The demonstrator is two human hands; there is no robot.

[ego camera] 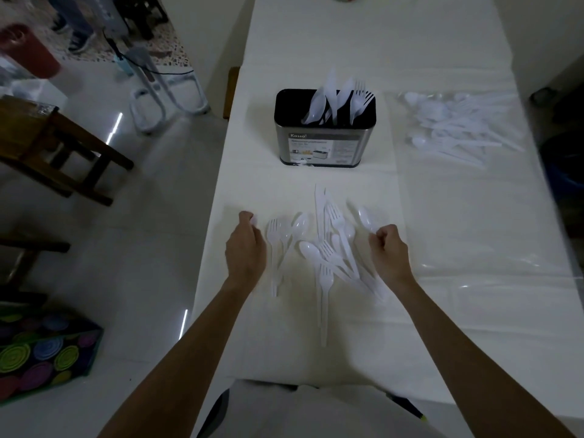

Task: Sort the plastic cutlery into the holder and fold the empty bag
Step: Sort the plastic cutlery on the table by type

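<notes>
Curled tight, the grip of the left hand (245, 245) and of the right hand (390, 251) may pinch something clear; that cannot be told. Between them lies loose cutlery (325, 248) on the tabletop (347, 42), nearer the person than the holder (325, 143). Bagged cutlery (458, 124) sits right of the holder.

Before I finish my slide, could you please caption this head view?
Left hand and right hand flank loose cutlery before a part-filled holder, more cutlery to its right.
</notes>
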